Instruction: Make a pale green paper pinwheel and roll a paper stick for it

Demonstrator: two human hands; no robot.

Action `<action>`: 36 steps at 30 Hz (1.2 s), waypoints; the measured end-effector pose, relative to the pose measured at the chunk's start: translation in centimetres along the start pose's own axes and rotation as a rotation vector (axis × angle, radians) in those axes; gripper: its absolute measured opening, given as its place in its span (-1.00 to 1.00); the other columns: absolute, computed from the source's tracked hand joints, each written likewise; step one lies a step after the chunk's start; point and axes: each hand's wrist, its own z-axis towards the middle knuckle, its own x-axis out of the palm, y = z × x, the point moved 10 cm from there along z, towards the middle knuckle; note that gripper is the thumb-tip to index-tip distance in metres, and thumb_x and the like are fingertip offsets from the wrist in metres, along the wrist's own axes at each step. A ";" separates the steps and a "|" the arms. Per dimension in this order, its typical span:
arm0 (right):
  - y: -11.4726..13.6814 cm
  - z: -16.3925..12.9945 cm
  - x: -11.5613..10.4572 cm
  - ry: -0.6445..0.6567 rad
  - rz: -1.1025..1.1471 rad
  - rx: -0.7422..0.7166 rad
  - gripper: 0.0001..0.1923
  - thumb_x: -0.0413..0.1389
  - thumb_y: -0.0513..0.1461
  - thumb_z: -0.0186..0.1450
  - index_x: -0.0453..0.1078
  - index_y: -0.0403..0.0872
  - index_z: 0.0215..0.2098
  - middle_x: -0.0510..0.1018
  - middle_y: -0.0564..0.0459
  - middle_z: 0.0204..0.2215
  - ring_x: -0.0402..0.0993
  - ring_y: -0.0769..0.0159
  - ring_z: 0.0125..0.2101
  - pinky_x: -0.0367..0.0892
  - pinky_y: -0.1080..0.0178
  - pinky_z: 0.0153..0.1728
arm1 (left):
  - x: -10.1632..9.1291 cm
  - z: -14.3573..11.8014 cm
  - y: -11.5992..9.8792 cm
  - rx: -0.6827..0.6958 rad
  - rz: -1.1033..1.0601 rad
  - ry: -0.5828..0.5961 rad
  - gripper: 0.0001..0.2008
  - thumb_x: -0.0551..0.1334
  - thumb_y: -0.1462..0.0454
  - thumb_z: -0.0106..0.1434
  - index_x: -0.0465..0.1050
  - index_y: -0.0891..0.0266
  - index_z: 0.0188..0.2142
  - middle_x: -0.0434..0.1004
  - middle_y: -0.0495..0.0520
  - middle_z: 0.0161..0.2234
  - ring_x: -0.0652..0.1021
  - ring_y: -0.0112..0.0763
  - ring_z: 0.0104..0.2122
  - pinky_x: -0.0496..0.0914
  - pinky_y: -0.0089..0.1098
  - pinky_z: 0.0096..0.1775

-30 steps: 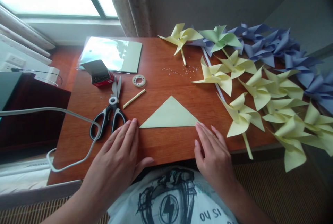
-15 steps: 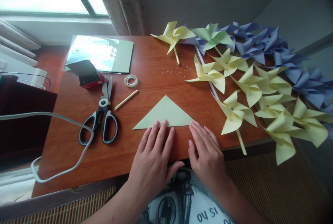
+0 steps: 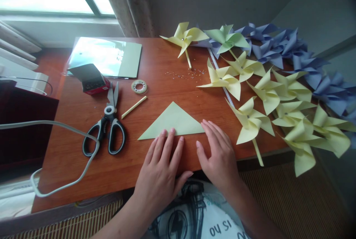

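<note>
— Since the earlier frame, what had changed?

— Both hands had drawn slightly toward the near edge of the desk (image 3: 83, 172). The left hand (image 3: 161, 165) had kept to the folded edge of the paper triangle (image 3: 172, 122), and the triangle itself had barely shifted.

— State of the left hand?

— Flat, palm down, fingers (image 3: 169, 142) a little spread; the fingertips touched the triangle's lower edge. Nothing was clamped.

— And the right hand (image 3: 217, 153)?

— Also flat and unclenched, fingers close together, with the tips just beside the triangle's right corner. Contact with the paper could not be confirmed.

— Position of the triangle?

— Lying flat near the middle of the near edge, apex pointing to the far edge.

— Other items recorded?

— Scissors (image 3: 107, 128) toward the left edge, with a white cable (image 3: 66, 128) crossing one handle. A tape roll (image 3: 139, 86) and a yellow stick (image 3: 134, 107) lay beyond them. Yellow pinwheels (image 3: 251, 120) and blue pinwheels (image 3: 280, 48) crowded the right edge and far right corner.
</note>
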 end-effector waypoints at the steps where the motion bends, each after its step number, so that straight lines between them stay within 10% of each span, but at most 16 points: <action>1: 0.2 0.5 0.3 0.001 0.019 -0.014 -0.49 0.07 -0.28 0.39 0.23 -0.18 0.29 0.48 -0.21 0.21 0.35 -0.01 0.25 0.34 -0.11 0.22 | 0.0 0.0 0.0 0.003 0.003 -0.002 -0.23 0.17 -0.10 0.32 0.25 0.38 0.34 0.14 0.42 0.39 0.20 0.23 0.37 0.19 0.07 0.28; 17: -0.1 1.8 -1.1 -0.122 0.418 0.077 -0.74 0.12 -0.34 0.37 0.44 -0.03 0.01 0.56 0.00 -0.30 0.53 0.20 -0.24 0.51 0.13 -0.14 | -0.9 -0.3 -0.1 0.033 -0.104 -0.016 -0.35 0.24 0.15 0.35 0.19 0.38 0.34 0.09 0.45 0.41 0.10 0.18 0.41 0.14 0.12 0.33; 27: 3.0 -0.1 -2.7 -0.219 0.184 -0.210 -0.70 0.17 -0.46 0.30 0.50 0.02 -0.13 0.55 0.03 -0.35 0.51 0.18 -0.24 0.45 -0.03 -0.08 | -5.3 0.0 4.9 -0.196 -0.304 -0.325 -0.23 0.29 0.35 0.28 0.00 0.28 0.40 0.15 0.42 0.37 0.38 0.01 0.28 0.46 -0.12 0.16; 36: 3.8 -0.2 -1.7 -0.044 0.265 -0.225 -0.77 0.12 -0.18 0.41 0.48 -0.06 -0.01 0.63 -0.11 -0.13 0.52 0.08 -0.12 0.33 -0.10 0.05 | -5.2 -0.3 4.5 -0.011 -0.250 -0.210 -0.63 0.10 0.55 0.24 0.49 0.23 -0.06 0.60 0.17 -0.04 0.60 -0.25 -0.01 0.50 -0.30 0.06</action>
